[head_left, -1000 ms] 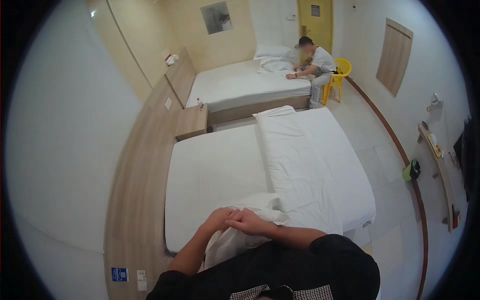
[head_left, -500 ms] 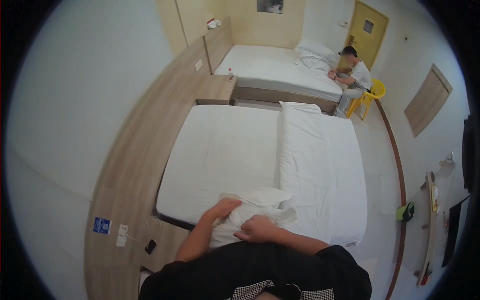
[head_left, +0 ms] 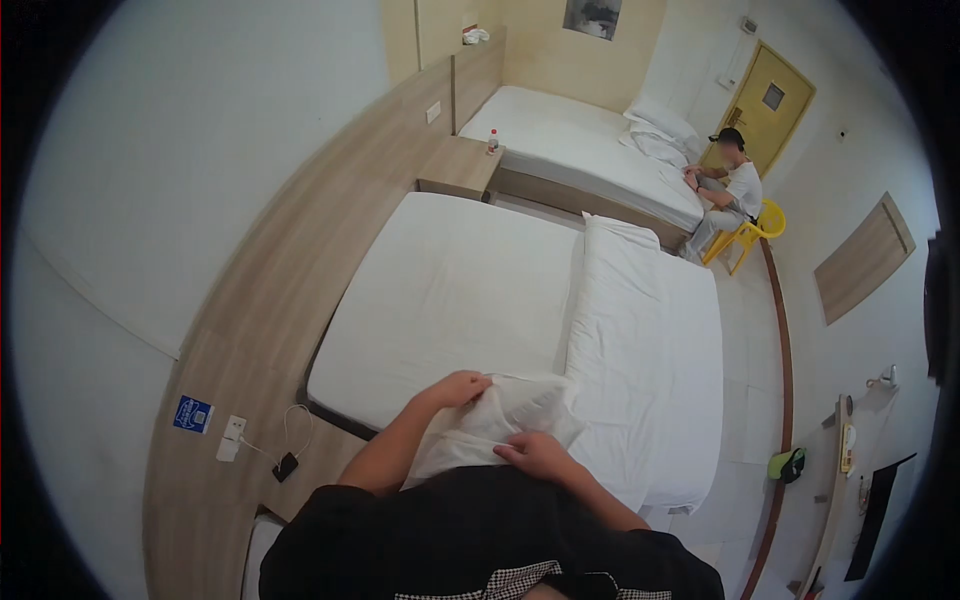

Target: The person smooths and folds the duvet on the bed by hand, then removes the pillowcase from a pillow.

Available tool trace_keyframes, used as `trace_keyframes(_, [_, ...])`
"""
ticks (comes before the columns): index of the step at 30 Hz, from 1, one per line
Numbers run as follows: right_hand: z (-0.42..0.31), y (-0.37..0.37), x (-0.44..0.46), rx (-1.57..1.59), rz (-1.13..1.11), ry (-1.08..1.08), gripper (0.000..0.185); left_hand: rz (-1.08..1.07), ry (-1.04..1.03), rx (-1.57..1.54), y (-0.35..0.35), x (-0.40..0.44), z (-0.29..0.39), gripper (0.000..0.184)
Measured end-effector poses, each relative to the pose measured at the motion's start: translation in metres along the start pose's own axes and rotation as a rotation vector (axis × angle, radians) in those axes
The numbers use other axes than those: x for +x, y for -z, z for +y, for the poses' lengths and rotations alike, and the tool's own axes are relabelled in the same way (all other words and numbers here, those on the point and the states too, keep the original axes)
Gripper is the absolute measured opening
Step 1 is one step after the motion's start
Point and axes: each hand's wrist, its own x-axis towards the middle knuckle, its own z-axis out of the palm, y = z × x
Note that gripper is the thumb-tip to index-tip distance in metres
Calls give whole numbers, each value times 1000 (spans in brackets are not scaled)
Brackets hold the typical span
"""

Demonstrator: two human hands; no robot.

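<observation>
A white pillowcase [head_left: 525, 405] lies bunched at the near edge of the bed [head_left: 450, 290], close against my body. My left hand [head_left: 460, 388] grips its far left edge with the fingers closed. Nearer to me, my right hand [head_left: 540, 457] pinches the fabric at the front edge. Between both hands the cloth is spread, with folds falling toward me. Whether anything is inside it I cannot make out. A folded white quilt [head_left: 620, 300] runs across the bed just to the right.
A person [head_left: 740, 190] sits on a yellow chair [head_left: 770, 220] by the second bed [head_left: 560, 130]. A bottle [head_left: 493, 141] stands on the nightstand [head_left: 455, 165] between the beds. A black charger [head_left: 287, 466] with a white cable lies on the near left nightstand. A wooden headboard lines the left wall.
My view has turned and shifted. The pillowcase is spread wider between my hands, its far edge lifted. My left hand holds that edge now, and my right hand has moved slightly right.
</observation>
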Motion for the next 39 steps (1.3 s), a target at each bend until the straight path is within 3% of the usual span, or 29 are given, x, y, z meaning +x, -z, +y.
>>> trace_keyframes(5, [13, 6, 8, 103, 13, -160, 44, 50, -178, 211, -26, -68, 17, 42])
trace_keyframes(10, [13, 5, 17, -19, 106, -67, 37, 165, -441, 371, -24, -95, 8, 38])
trace_keyframes(12, [-6, 5, 18, -16, 253, 16, 28, 135, -434, 450, -20, -92, 11, 38])
trace_keyframes(15, [-13, -1, 33, -110, 476, 339, 31, 88, -384, 461, -18, -91, 15, 38])
trace_keyframes(18, [-17, 7, 44, -701, 485, 438, 42, 99, -379, 482, -16, -96, 17, 39])
trace_keyframes(22, [33, -3, 60, -677, 447, 479, 36, 62, -196, 493, -7, -100, 8, 45])
trace_keyframes(25, [54, 6, 53, -706, 285, 400, 33, -67, -69, 547, -8, -113, 19, 55])
trace_keyframes(30, [71, 27, 50, -641, 566, 575, 24, -47, -101, 519, -28, -121, 16, 54])
trace_keyframes(33, [120, 44, 62, -594, 647, 435, 19, 15, -133, 533, -29, -124, 0, 53])
trace_keyframes(37, [169, 75, 58, -440, 723, -3, 26, 28, -165, 772, -27, -116, -37, 46])
trace_keyframes(39, [158, 88, 54, -495, 633, -195, 32, 222, -300, 803, -22, -115, -44, 40])
